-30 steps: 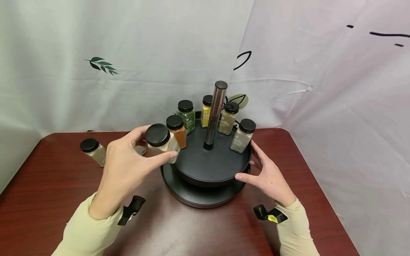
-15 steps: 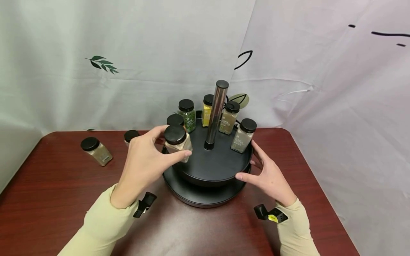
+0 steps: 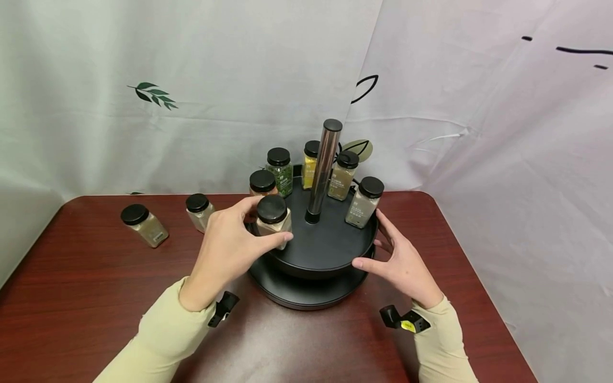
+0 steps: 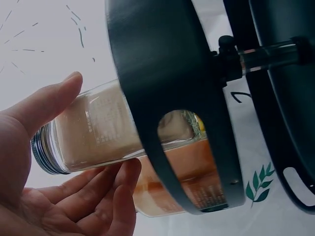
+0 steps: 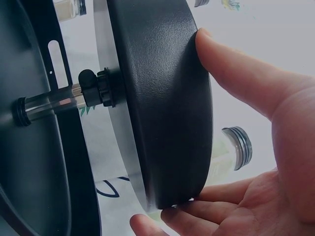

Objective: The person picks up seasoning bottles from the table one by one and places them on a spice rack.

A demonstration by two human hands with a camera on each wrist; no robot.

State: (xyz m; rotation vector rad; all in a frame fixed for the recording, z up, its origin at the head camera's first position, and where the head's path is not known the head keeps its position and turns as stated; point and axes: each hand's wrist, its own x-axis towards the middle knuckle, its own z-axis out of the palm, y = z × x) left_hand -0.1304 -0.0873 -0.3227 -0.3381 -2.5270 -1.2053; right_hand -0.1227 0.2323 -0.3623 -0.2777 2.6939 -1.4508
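My left hand (image 3: 230, 242) pinches a spice jar (image 3: 272, 229) of beige powder between thumb and fingers, its black lid up. In the left wrist view the jar's lower end is behind the wall of the upper tray, near the cut-out. That tray (image 3: 321, 247) is the top level of a black two-tier spice rack with a central post (image 3: 323, 170). At the rack's right side my right hand (image 3: 404, 266) grips the upper tray's rim, thumb (image 5: 236, 66) at the front and fingers round the side. An orange-brown spice jar (image 3: 263, 183) stands just behind the held jar.
On the upper tray, jars of green herbs (image 3: 280, 173), yellow powder (image 3: 310, 165), tan powder (image 3: 342, 175) and grey powder (image 3: 365, 202) line the rim. Two more jars, one left (image 3: 145, 226) and one nearer (image 3: 199, 211), are on the table (image 3: 86, 287). A white curtain hangs behind.
My left hand has carried the beige jar rightward over the upper tray's left part, then lowered it slightly. Behind the hand a table jar has come into view. My right hand stays put.
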